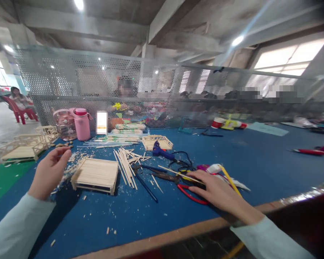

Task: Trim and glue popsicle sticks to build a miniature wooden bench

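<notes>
My left hand (50, 171) is raised at the left, its fingers bent in towards the thumb; whatever may be between the fingertips is hidden. Beside it, a small slatted wooden stick platform (98, 172) stands on short legs. My right hand (218, 190) is low over the table with a thin wooden stick (175, 171) between thumb and fingers, pointing left. Under that hand lie red-handled scissors (190, 196), partly covered. Left of them are blue-handled pliers (148, 189) and a heap of loose wooden sticks (125, 163). A blue glue gun (163, 153) lies behind.
On the blue table (140, 230), a pink bottle (81, 124) and a clear jug (66, 126) stand back left. Stick furniture models (23, 147) sit at the left edge. Packs of sticks (126, 131) lie behind the heap. A perforated metal screen (97, 81) runs along the back.
</notes>
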The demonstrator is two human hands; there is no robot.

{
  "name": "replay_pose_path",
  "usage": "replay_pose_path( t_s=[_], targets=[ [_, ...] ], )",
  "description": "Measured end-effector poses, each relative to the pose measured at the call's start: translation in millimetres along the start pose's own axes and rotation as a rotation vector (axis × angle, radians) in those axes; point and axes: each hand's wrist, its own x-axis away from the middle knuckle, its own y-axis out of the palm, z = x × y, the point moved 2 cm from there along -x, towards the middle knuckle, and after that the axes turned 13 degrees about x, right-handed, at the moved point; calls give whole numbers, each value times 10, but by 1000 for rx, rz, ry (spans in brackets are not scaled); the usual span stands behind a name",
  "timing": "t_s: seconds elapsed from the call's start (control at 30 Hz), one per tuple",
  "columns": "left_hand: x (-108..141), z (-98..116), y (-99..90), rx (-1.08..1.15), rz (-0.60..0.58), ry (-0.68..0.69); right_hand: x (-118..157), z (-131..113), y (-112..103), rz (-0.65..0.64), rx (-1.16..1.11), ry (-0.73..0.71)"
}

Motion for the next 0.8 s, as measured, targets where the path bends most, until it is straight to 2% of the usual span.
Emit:
replay_pose_path(
  t_s=[0.07,0.13,0.23,0.3,0.33,0.37,0.43,0.53,0.6,0.7,0.8],
  targets=[
    [249,90,1,-17,15,1,-18,0,10,-9,-3,-23],
    [543,135,62,33,-26,0,-28,-11,8,-15,3,-32],
    [943,114,199,70,-45,41,-40,-38,-23,-30,27,-1],
    [1115,68,285,86,-34,65,-50,-57,-54,-41,46,35],
    [1166,37,321,95,-36,31,-55,-66,-67,-43,56,50],
    [1194,9,348,139,-30,-24,-59,-73,-78,-43,65,59],
    [1205,-39,381,371,17,-203,-67,-84,-84,-39,81,62],
    [1186,-64,412,863,185,-541,-73,-97,-59,-16,108,64],
    [1182,-51,437,1030,284,-702,-75,-115,-35,2,129,81],
    [1180,-28,497,1111,297,-813,-79,-158,-17,23,175,119],
    [1153,-1,570,1146,198,-833,-82,-202,-32,36,203,147]
  ],
)
